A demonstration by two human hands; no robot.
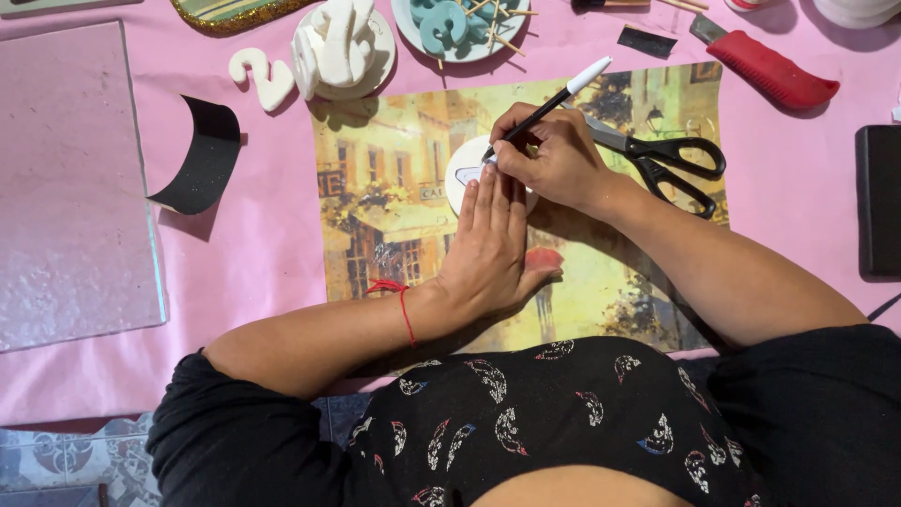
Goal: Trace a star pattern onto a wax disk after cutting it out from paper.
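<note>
My left hand (490,246) lies flat, fingers together, pressing down a white round piece (460,169) on a placemat printed with a painted street scene (394,216). A red string is tied round that wrist. My right hand (554,155) grips a black pen with a white cap (554,101), its tip touching the round piece just beyond my left fingertips. The hands hide most of the round piece.
Black-handled scissors (671,160) lie on the placemat right of my right hand. A red utility knife (770,70), white moulded shapes on a plate (343,47), a plate of teal shapes with sticks (450,28), a curved black strip (202,155) and a glass sheet (70,188) rest on the pink cloth.
</note>
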